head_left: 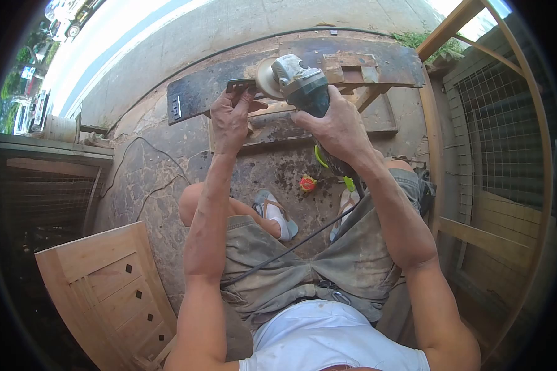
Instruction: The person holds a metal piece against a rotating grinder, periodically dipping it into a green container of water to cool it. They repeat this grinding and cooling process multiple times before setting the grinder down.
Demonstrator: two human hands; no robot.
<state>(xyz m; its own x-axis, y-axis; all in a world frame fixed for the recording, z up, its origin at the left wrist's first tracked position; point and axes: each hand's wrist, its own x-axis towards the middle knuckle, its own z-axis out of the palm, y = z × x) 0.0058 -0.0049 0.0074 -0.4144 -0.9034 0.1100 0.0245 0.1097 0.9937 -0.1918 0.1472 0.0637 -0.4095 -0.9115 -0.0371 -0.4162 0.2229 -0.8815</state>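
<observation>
My right hand is wrapped round the dark green body of an angle grinder, whose pale round disc points left. Between the thumb and fingers of my left hand is a small dark flat piece, its end right beside the disc's edge. Both hands work above a dark, worn wooden bench. On the bench's left end lies a small slotted metal piece. Right of the grinder, a wooden block with a rectangular cut-out rests on the bench.
A black power cord crosses my lap, and a thin cable loops over the cracked floor. Between my feet lies a red and yellow object. A carved wooden panel leans at lower left; a wooden frame stands at right.
</observation>
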